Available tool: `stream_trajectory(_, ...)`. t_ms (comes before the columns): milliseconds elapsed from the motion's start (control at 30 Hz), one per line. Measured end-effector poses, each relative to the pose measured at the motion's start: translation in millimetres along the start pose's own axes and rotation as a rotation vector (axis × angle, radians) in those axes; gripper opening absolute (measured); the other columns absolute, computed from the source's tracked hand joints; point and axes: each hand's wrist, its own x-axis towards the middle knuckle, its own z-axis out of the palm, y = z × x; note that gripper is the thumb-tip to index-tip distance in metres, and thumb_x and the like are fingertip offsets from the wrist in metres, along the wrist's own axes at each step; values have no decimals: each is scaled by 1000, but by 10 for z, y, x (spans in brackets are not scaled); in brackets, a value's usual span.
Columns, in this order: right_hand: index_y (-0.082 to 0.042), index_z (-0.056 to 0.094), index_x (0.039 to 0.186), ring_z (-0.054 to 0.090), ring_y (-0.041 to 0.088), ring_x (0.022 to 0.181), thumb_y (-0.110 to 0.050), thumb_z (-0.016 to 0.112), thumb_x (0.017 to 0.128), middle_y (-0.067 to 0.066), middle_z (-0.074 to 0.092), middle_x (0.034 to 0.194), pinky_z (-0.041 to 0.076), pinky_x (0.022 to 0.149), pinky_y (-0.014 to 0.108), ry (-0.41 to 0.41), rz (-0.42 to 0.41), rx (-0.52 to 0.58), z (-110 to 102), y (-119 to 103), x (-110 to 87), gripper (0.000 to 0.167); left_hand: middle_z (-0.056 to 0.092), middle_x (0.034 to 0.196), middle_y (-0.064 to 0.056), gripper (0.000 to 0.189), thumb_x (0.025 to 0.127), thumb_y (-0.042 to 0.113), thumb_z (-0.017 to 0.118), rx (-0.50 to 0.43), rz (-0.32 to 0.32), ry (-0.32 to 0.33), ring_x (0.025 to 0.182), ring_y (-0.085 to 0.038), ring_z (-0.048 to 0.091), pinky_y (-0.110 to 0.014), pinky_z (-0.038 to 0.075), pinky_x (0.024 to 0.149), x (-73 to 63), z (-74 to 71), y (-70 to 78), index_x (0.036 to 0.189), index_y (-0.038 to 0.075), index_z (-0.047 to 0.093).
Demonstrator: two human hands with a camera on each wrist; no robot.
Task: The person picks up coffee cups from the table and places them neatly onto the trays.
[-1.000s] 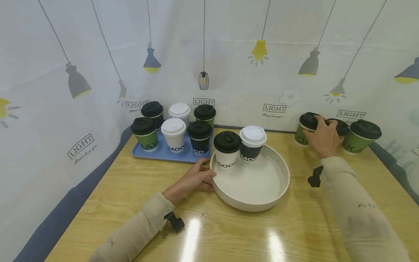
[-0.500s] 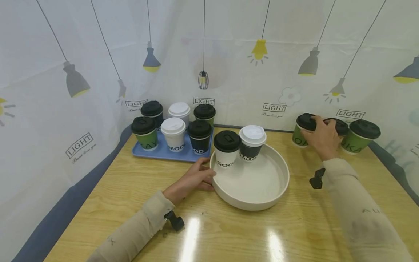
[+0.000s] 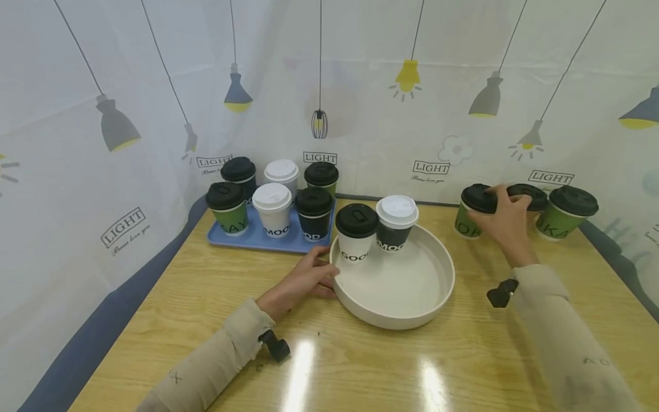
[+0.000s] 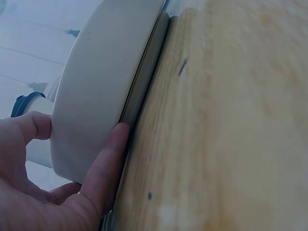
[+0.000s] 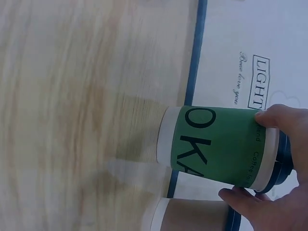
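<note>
At the right, my right hand point(image 3: 507, 223) pinches a green paper coffee cup point(image 3: 465, 225) between thumb and fingers, just below its black lid. The right wrist view shows this cup point(image 5: 216, 144) lettered "OKA", beside a brown cup point(image 5: 192, 216). My left hand point(image 3: 304, 280) holds the left side of a round cream tray point(image 3: 407, 292). In the left wrist view, thumb and fingers grip the tray's wall point(image 4: 106, 72). Inside the tray stand a white cup with a black lid point(image 3: 355, 246) and a black cup with a white lid point(image 3: 393, 234).
A blue rectangular tray point(image 3: 247, 245) with several lidded cups stands at the back left. Another green cup point(image 3: 558, 223) stands at the far right, next to the partly hidden brown one. A printed curtain point(image 3: 360, 86) borders the wooden table point(image 3: 360, 366) behind.
My right hand has drawn the green cup a little left and towards me, widening its gap from the brown cup. My left hand stays on the round tray.
</note>
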Motion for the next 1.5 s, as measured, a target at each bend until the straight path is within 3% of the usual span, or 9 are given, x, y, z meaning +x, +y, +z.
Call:
stream_trajectory(233, -7, 38, 151, 33, 59, 132, -43, 73, 93, 42, 16, 152, 41, 100, 74, 6, -30, 41, 28, -43, -200, 77, 50, 140, -28, 71, 99, 16, 60, 5, -15, 11, 89, -24, 71, -38, 66, 81, -13, 7, 17, 161, 15, 24)
stream_trajectory(467, -3, 38, 150, 44, 58, 133, -33, 78, 89, 37, 47, 147, 37, 106, 75, 37, -102, 62, 13, -16, -343, 79, 51, 140, -28, 71, 100, 16, 59, 5, -13, 13, 90, -24, 71, -39, 66, 82, -12, 8, 19, 161, 15, 24)
stream_trajectory(767, -11, 39, 156, 35, 62, 136, -30, 81, 87, 42, 37, 150, 32, 104, 80, 8, -146, 91, -80, -88, -464, 84, 51, 139, -27, 68, 100, 17, 59, 9, -2, 10, 90, -24, 70, -38, 66, 80, 2, -9, -3, 160, 14, 26)
stream_trajectory(1167, -18, 36, 160, 40, 55, 126, -34, 82, 86, 39, 35, 147, 39, 95, 75, -5, -215, 90, -241, -499, -650, 89, 51, 138, -27, 68, 100, 17, 59, 6, -1, 9, 89, -24, 70, -38, 66, 81, 0, 2, -9, 160, 15, 26)
stream_trajectory(1500, -20, 43, 157, 44, 46, 121, -20, 88, 80, 31, 42, 139, 40, 93, 67, 47, -318, 158, -403, -875, -846, 89, 50, 140, -27, 72, 99, 18, 60, 17, -23, 9, 91, -25, 71, -39, 66, 82, 6, 1, 13, 161, 14, 24)
